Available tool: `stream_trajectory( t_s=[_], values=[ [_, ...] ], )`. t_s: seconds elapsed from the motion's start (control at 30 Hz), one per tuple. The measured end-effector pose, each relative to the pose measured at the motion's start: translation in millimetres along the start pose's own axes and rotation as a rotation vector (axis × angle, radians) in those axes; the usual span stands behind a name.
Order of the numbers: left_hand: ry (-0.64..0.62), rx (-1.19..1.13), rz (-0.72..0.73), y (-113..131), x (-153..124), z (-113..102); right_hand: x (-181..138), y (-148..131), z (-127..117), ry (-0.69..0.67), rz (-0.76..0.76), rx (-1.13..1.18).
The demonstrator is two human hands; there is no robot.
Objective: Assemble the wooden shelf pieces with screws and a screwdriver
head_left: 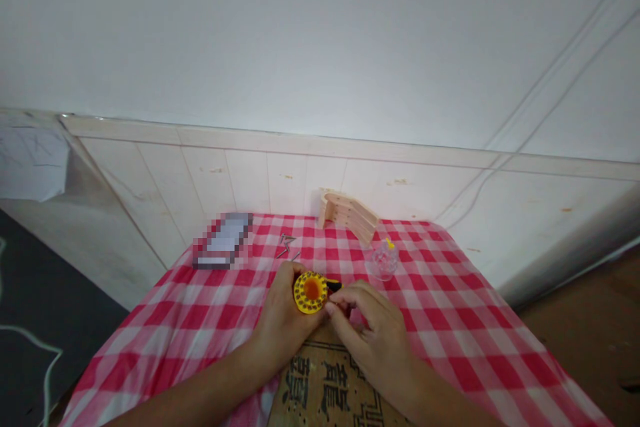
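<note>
My left hand curls around the studded yellow piece near the middle of the surface, well in from both side edges. My right hand is narrowed, fingertips together beside a black part; I cannot tell what they grip. Checked cloth spreads broadly rightward; the far edge meets a white panelled wall. I count one wooden stand, one clear container, one blurred slab, one lettered board and several metal bits.
</note>
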State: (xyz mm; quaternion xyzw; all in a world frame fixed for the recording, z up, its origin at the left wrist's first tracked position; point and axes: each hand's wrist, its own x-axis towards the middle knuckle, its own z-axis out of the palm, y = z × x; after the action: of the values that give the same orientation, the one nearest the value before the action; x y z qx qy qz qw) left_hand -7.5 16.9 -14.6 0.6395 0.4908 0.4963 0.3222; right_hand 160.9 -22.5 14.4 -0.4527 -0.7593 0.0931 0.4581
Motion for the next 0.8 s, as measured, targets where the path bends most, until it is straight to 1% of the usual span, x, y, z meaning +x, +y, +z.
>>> stream_trajectory(
  t_s=[0.1,0.23,0.33,0.43,0.57,0.8],
  values=[
    [0.001,0.022,0.016,2,0,-1,-3,2,1,0.016,-0.060,-0.026],
    [-0.017,0.016,0.005,4,0,0,-7,2,3,0.026,-0.099,-0.058],
    [-0.051,-0.012,-0.024,6,-1,-1,-10,3,5,0.025,-0.061,-0.078],
    [-0.058,-0.022,-0.032,7,0,-1,-11,4,5,0.022,-0.024,-0.077],
    [-0.050,-0.003,-0.036,7,1,-2,-9,2,3,-0.010,-0.096,-0.037],
    [-0.085,-0.074,-0.074,8,2,-1,-6,-1,0,0.058,-0.037,-0.052]
  ],
)
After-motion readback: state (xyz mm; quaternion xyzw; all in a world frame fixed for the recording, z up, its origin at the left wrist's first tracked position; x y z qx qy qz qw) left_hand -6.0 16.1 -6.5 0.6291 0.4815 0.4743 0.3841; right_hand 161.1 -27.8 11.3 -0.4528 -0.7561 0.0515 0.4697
